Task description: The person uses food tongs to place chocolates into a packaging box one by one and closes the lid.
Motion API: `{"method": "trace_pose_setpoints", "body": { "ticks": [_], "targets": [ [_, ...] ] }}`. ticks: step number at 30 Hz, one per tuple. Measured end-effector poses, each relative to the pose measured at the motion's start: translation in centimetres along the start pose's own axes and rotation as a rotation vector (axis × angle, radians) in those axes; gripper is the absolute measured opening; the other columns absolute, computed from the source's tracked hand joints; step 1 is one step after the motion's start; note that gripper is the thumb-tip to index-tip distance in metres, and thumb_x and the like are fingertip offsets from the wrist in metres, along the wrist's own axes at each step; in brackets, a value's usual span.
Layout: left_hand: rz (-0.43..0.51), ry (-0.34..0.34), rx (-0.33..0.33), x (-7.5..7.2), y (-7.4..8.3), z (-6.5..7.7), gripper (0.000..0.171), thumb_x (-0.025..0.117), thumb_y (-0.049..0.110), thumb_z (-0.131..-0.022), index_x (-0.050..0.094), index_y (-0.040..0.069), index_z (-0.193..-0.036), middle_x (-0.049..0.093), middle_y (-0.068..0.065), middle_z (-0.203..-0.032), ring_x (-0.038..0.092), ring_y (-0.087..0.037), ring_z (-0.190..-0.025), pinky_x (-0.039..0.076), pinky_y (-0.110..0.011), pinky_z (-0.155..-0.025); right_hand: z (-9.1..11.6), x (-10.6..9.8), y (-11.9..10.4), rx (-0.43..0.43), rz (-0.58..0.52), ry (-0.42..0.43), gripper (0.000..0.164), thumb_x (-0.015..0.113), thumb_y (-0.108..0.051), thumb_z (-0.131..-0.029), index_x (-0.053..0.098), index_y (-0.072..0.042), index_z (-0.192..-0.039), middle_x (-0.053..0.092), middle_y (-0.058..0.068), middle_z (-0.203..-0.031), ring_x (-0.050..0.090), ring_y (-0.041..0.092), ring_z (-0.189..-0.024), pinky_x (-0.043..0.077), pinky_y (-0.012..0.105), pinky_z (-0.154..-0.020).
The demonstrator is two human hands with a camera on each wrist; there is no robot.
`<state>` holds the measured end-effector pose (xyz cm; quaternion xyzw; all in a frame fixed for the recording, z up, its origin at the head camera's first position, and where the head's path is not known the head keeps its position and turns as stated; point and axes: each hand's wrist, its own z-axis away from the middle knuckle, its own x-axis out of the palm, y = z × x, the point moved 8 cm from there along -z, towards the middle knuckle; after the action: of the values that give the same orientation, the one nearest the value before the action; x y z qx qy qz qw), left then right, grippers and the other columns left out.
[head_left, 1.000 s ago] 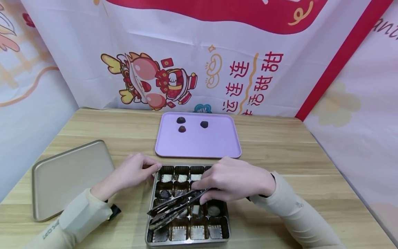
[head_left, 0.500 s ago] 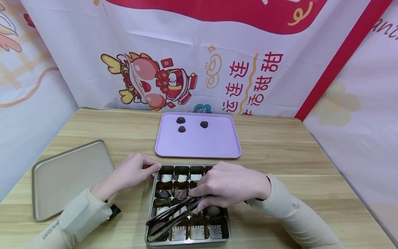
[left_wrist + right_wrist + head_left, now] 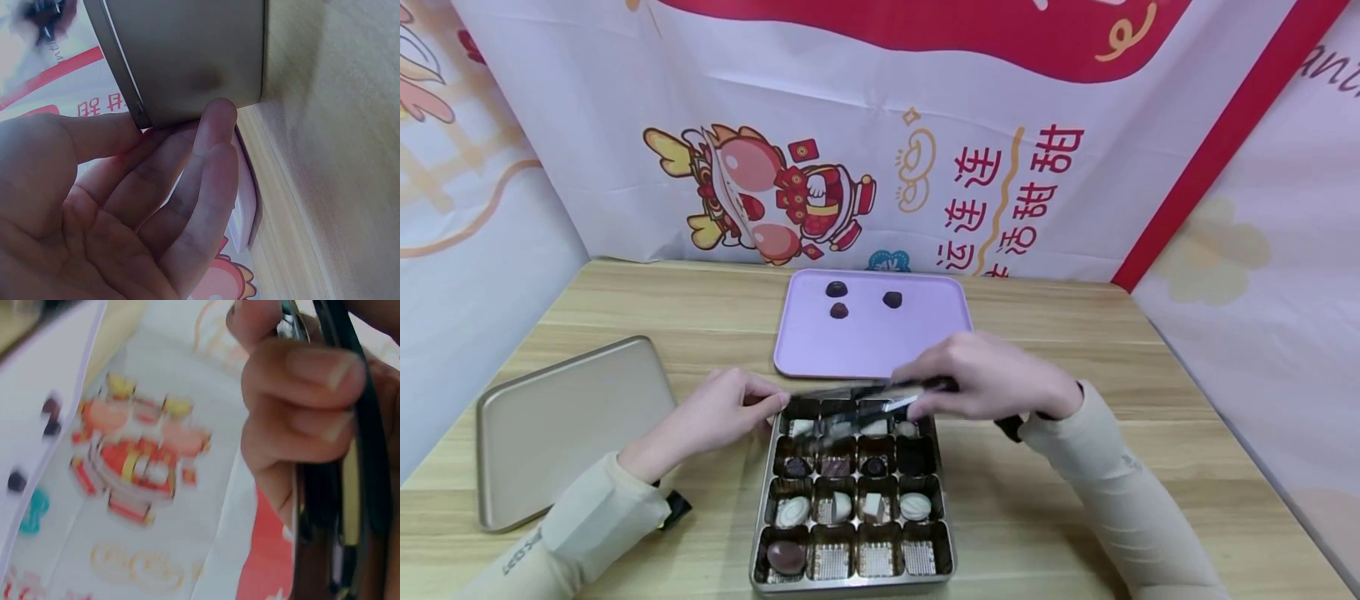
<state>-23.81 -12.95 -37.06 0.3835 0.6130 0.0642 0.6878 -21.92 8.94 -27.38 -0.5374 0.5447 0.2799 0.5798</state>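
My left hand (image 3: 722, 412) grips the far left corner of a metal tin (image 3: 762, 492). The left wrist view has its thumb on the rim and its curled fingers against the wall. My right hand (image 3: 981, 375) holds black tongs (image 3: 880, 408), blurred over the tin's back row. In the right wrist view, fingers wrap the tongs (image 3: 369, 462). Inside the tin, a divided brown insert carries chocolates. A brown oval chocolate (image 3: 786, 557) lies in the front left compartment, with white shell-like ones (image 3: 915, 506) one row behind. Textured bottoms show in the other front compartments.
Behind the tin, a lilac tray (image 3: 865, 346) bears three dark chocolates (image 3: 892, 299) near its far side. A flat metal lid (image 3: 576, 425) lies at left on the wooden table (image 3: 1075, 333). Printed cloth (image 3: 1000, 83) hangs along the back and sides.
My right hand has lifted the tongs from the front left compartment and moved back and to the right. The brown chocolate there now shows fully. My left hand stays on the corner.
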Motion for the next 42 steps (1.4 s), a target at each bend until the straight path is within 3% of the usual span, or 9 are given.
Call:
{"method": "trace_pose_setpoints", "body": {
  "ticks": [5,10,12,16,20,26,32,35,42],
  "targets": [
    [0.008,-0.006,-0.002,0.0,-0.1,0.0,0.018,0.058,0.027,-0.096,0.074,0.020,-0.093,0.064,0.012,-0.075,0.050,-0.009,-0.054,0.044,-0.033,-0.069,1.5,-2.2,5.9,0.292,0.123,0.152,0.036,0.064,-0.037,-0.091,0.066,-0.011,-0.115,0.056,-0.010,-0.071,0.044,0.005,-0.047,0.038,0.022,-0.046],
    [0.010,-0.004,-0.004,0.0,-0.3,0.1,0.018,0.057,0.028,-0.096,0.074,0.021,-0.093,0.067,0.011,-0.087,0.050,-0.009,-0.055,0.044,-0.035,-0.073,2.7,-2.3,11.6,0.605,0.322,0.169,0.031,0.062,-0.041,-0.091,0.064,-0.013,-0.103,0.055,-0.002,-0.070,0.053,0.017,-0.060,0.043,0.036,-0.055],
    [0.011,-0.005,-0.009,0.0,-0.4,0.1,0.019,0.057,0.028,-0.096,0.074,0.022,-0.093,0.067,0.011,-0.088,0.048,-0.010,-0.055,0.044,-0.035,-0.073,3.0,-1.8,13.5,0.686,0.350,0.142,0.030,0.061,-0.042,-0.091,0.062,-0.012,-0.096,0.056,0.001,-0.073,0.056,0.021,-0.068,0.045,0.040,-0.061],
    [0.009,-0.006,-0.013,0.1,-0.5,0.1,0.018,0.057,0.030,-0.096,0.074,0.023,-0.093,0.066,0.012,-0.087,0.049,-0.009,-0.055,0.044,-0.036,-0.074,3.6,-0.4,16.5,0.808,0.326,0.084,0.032,0.059,-0.042,-0.093,0.061,-0.010,-0.097,0.057,0.004,-0.076,0.056,0.022,-0.069,0.045,0.040,-0.063],
    [0.016,-0.008,-0.007,0.3,-0.2,0.0,0.018,0.058,0.029,-0.095,0.074,0.023,-0.093,0.065,0.014,-0.083,0.051,-0.007,-0.057,0.044,-0.035,-0.074,3.9,0.8,18.0,0.866,0.282,0.045,0.029,0.055,-0.037,-0.095,0.058,-0.007,-0.095,0.055,0.005,-0.073,0.052,0.022,-0.065,0.042,0.036,-0.058],
    [0.017,0.004,0.000,0.1,0.0,-0.2,0.018,0.058,0.028,-0.095,0.074,0.022,-0.092,0.067,0.012,-0.087,0.052,-0.007,-0.058,0.044,-0.034,-0.072,4.1,1.2,18.8,0.896,0.307,0.061,0.025,0.054,-0.033,-0.096,0.056,-0.010,-0.086,0.053,0.005,-0.071,0.049,0.021,-0.061,0.040,0.036,-0.054],
    [0.008,0.004,0.011,0.1,0.0,0.0,0.018,0.058,0.028,-0.096,0.074,0.025,-0.089,0.063,0.015,-0.075,0.051,-0.006,-0.057,0.044,-0.033,-0.071,3.3,2.3,19.0,0.854,0.329,0.027,0.023,0.057,-0.032,-0.095,0.058,-0.010,-0.088,0.055,0.003,-0.072,0.051,0.020,-0.061,0.041,0.034,-0.054],
    [0.011,0.003,0.009,0.1,0.0,0.1,0.019,0.057,0.029,-0.096,0.073,0.026,-0.087,0.061,0.013,-0.068,0.050,-0.008,-0.055,0.043,-0.033,-0.069,2.9,2.5,18.9,0.834,0.356,0.054,0.021,0.058,-0.031,-0.095,0.057,-0.013,-0.085,0.054,0.003,-0.069,0.051,0.020,-0.061,0.041,0.034,-0.052],
    [0.019,0.014,0.013,0.0,0.0,-0.1,0.019,0.058,0.028,-0.096,0.073,0.025,-0.087,0.060,0.012,-0.067,0.048,-0.008,-0.054,0.043,-0.032,-0.067,2.9,2.0,18.6,0.812,0.401,0.060,0.020,0.060,-0.031,-0.094,0.057,-0.015,-0.081,0.054,0.002,-0.069,0.051,0.020,-0.061,0.040,0.034,-0.051]
  ]
}}
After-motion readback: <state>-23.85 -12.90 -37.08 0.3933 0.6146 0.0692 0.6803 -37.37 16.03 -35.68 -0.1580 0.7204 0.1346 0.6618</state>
